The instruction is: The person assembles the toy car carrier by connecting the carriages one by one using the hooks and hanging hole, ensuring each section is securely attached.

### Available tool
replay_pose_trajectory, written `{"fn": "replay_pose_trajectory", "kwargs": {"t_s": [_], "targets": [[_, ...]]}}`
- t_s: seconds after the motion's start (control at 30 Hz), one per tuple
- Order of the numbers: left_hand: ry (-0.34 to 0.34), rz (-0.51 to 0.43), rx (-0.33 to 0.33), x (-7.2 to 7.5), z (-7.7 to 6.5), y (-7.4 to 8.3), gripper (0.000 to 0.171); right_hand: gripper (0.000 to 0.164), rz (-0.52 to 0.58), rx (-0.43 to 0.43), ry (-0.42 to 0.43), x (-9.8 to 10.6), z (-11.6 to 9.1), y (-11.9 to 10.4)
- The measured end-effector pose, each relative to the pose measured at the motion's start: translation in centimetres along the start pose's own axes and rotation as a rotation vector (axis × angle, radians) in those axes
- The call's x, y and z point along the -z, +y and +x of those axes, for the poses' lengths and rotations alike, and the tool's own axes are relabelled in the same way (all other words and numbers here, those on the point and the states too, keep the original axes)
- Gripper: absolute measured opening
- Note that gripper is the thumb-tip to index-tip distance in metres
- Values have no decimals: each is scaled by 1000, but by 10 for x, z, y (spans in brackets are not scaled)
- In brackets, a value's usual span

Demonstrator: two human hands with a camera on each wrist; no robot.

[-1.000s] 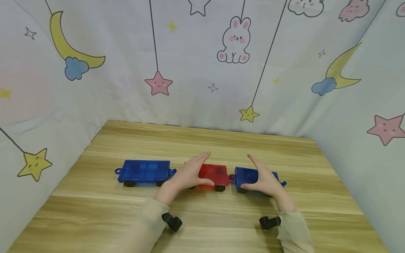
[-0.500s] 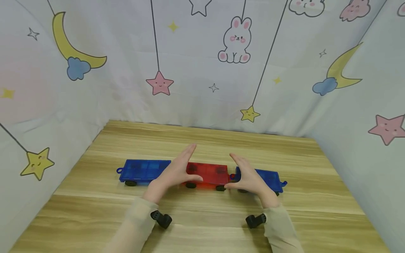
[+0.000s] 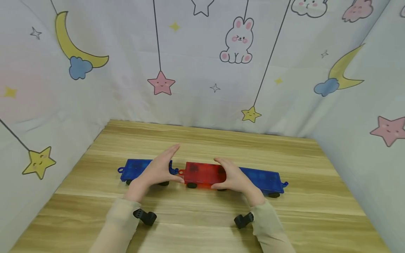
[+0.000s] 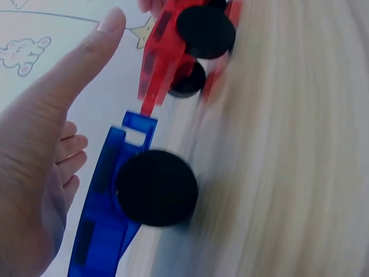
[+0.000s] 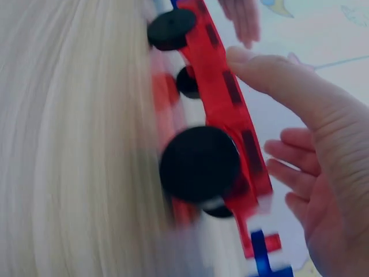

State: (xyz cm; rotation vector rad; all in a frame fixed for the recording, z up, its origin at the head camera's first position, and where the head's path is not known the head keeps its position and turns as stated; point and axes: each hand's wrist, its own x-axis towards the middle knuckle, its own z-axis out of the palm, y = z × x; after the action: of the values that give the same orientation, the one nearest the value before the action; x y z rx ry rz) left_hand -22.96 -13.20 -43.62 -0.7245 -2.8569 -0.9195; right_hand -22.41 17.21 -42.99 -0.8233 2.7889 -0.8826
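Three toy train cars with black wheels stand hitched in a row in the head view: a blue car on the left, a red car in the middle and another blue car on the right. My left hand is over the right end of the left blue car, thumb and fingers apart, partly hiding it. Over the joint between the red and right blue cars is my right hand, its thumb and fingers likewise spread. Beside the hitch, the left thumb lies clear of the cars. Neither hand grips anything.
The cars stand on a wood-grain table. Behind it hangs a white curtain printed with stars, moons and a rabbit, and it also closes in both sides. A black camera is strapped to each wrist.
Both hands have moved left along the row, the left from the red car to the left blue car, the right from the right blue car toward the red. The cars have stayed put.
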Motion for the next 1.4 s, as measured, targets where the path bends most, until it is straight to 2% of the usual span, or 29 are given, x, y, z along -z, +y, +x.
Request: {"fn": "replay_pose_trajectory", "kwargs": {"t_s": [0.13,0.4,0.6,0.77,1.4], "targets": [[-13,1,12,6,-5,-12,120,91,-11,6,-21,-6,7,-6],[-44,-99,46,16,-15,-27,104,90,-68,12,-34,-14,17,-14],[-81,-109,71,16,-19,-31,95,89,-17,-12,-43,-21,20,-13],[-91,-123,66,15,-19,-32,89,86,14,-28,-38,-24,19,-11],[-95,-126,79,14,-20,-34,88,87,58,-17,-39,-24,18,-9]]}}
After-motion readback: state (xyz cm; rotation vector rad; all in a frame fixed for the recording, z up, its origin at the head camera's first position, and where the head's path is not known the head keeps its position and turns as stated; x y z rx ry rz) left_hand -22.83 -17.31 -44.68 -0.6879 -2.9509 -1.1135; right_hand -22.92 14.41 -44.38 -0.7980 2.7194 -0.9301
